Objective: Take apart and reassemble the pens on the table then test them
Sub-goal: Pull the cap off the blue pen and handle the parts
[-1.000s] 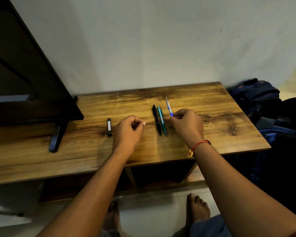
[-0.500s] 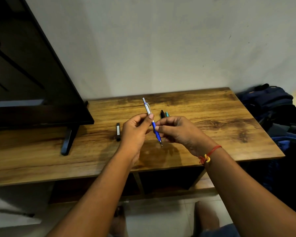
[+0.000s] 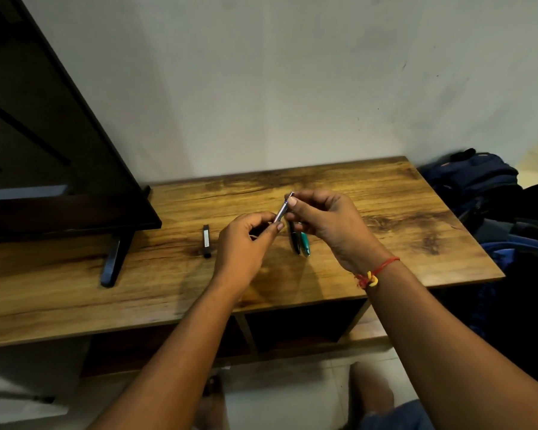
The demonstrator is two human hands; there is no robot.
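First, a bare foot (image 3: pixel 371 387) on the pale floor below the bench (image 3: pixel 401 243) edge. Red thread band (image 3: pixel 375 273) on the right wrist. Both hands are held above the wood. The left grip (image 3: pixel 246 240) pinches the lower end of a silver pen (image 3: pixel 281 211), and the right grip (image 3: pixel 326 221) pinches its upper end. Pen is tilted, top leaning right and away. Beneath the right grip, a black pen (image 3: pixel 294 242) and a teal pen (image 3: pixel 305 243) lie side by side on the bench. Left of the hands lies a small black piece (image 3: pixel 206 240) with a pale strip. Further left is the TV (image 3: pixel 59 169). Far right, bags (image 3: pixel 479 187) sit beside the bench.
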